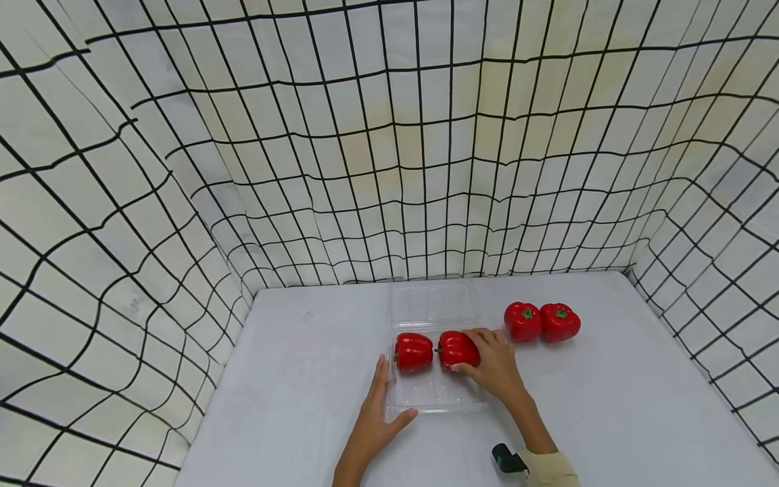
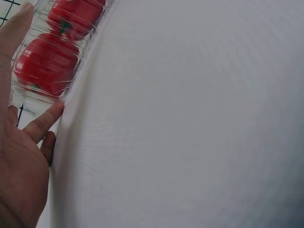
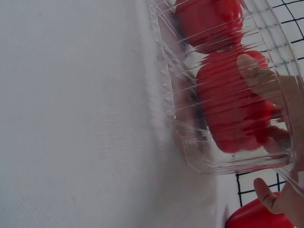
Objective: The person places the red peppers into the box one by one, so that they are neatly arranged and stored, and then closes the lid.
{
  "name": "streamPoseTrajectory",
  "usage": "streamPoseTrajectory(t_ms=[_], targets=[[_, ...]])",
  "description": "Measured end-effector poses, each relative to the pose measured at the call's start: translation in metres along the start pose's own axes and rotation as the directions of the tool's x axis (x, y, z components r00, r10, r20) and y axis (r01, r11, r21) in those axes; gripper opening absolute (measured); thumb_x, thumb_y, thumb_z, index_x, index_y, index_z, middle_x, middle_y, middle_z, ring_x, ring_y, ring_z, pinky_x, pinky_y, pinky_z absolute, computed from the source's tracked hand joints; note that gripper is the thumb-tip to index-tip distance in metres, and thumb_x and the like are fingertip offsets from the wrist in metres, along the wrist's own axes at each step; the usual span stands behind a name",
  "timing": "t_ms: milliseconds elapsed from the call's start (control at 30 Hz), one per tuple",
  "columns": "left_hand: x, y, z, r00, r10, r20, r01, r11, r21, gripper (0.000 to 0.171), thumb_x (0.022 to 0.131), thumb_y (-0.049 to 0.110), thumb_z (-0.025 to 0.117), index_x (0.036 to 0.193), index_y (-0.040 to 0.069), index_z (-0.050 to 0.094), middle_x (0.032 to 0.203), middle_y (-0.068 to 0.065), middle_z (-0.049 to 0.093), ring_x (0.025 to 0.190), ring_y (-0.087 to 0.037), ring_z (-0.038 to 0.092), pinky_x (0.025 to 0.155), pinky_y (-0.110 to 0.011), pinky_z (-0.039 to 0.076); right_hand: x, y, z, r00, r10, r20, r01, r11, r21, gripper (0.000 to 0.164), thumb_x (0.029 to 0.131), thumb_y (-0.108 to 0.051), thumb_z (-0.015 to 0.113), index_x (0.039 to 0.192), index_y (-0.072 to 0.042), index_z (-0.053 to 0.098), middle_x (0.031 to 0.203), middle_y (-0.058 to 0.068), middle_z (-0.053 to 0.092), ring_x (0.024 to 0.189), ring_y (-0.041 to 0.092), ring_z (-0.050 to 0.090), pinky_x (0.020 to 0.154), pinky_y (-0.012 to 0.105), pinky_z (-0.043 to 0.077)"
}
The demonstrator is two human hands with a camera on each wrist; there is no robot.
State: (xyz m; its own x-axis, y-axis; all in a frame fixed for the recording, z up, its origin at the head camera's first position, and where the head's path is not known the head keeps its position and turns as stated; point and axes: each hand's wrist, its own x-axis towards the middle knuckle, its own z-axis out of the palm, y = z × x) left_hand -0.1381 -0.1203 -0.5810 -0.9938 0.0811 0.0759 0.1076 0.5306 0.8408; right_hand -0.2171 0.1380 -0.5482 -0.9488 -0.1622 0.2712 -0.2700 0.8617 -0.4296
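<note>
Looks half done: one pepper [image 1: 414, 353] sits in the clear box [image 1: 420, 393] at 9 o'clock, right hand [image 1: 498, 364] grips second pepper [image 1: 455, 349] inside at 3, left hand [image 1: 376, 418], fingers straight, is alongside at 8, two more peppers [image 1: 522, 323] outside toward 2.

Peppers [image 1: 414, 352] in all views (head highest)

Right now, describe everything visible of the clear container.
The clear container looks like plastic, with ribbed walls and rounded corners. It sits open on the white table, its apparent lid laid back beyond. Inside, a left red pepper and a right red pepper lie side by side. The left hand seems to touch the container's left side; the right hand reaches in, gripping the right red pepper.
</note>
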Motion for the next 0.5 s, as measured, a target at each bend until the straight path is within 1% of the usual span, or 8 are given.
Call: streamPoseTrajectory(t_ms=[133,267,500], targets=[[0.0013,0.0003,0.0001,1.000,-0.007,-0.002,0.007,1.000,-0.012,0.103,0.080,0.050,0.075,0.158,0.023,0.015,0.165,0.007,0.011,0.145,-0.026,0.034,0.111,-0.053,0.036,0.0007,0.0008,-0.0008,1.000,0.002,0.016,-0.002,1.000,-0.002,0.080,0.068,-0.042,0.087,0.136,-0.014,0.055,0.132,0.012,0.056,0.120,0.031,0.046,0.093,0.061,0.048],[0.0008,0.0007,-0.0005,1.000,0.004,0.000,-0.004,1.000,-0.019,0.102,0.080,0.049,0.075,0.158,0.021,0.015,0.165,0.003,0.012,0.144,-0.029,0.037,0.110,-0.055,0.037,-0.0014,0.0012,-0.0013,0.999,0.005,0.035,-0.006,1.000,0.010,0.082,0.067,-0.041,0.088,0.137,-0.014,0.054,0.133,0.012,0.056,0.121,0.031,0.045,0.093,0.060,0.048],[-0.0007,0.0014,-0.0007,1.000,0.001,-0.001,-0.001,1.000,-0.020,0.102,0.081,0.048,0.075,0.158,0.021,0.015,0.165,0.002,0.012,0.146,-0.030,0.032,0.110,-0.057,0.036,-0.0026,0.0021,0.0000,1.000,-0.003,0.023,0.003,0.999,0.033,0.083,0.066,-0.034,0.090,0.138,-0.015,0.054,0.133,0.012,0.055,0.121,0.030,0.045,0.093,0.059,0.049]])
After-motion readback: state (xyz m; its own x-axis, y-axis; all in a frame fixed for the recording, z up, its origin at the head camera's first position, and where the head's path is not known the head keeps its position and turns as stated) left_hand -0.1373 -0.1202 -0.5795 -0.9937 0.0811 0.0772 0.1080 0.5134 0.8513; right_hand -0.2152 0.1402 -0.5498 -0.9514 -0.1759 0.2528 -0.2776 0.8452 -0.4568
